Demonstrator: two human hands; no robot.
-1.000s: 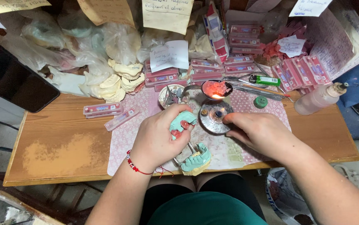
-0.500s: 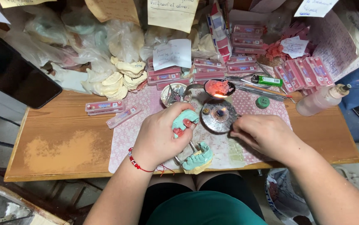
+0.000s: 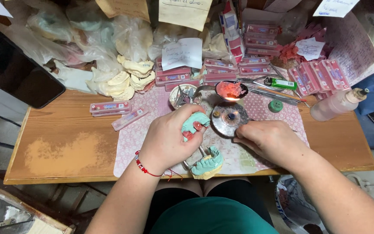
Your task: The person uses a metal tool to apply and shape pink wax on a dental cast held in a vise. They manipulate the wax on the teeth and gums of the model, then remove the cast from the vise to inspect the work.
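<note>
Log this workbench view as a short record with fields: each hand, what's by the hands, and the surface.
left hand: grips a teal dental cast with pink wax on it
right hand: rests on the mat, fingertips at the rim of a round metal burner
flame: small, lit on the burner
second cast: teal, at the near table edge
spoon: holds pink wax
surface: wooden table with a patterned mat

Soft, even light from above on my desk [image 3: 65, 143], faint shadows under my forearms; small flame glow on the metal dish [image 3: 229, 119]; edges bowed, corners dimmer, focus fairly sharp
</note>
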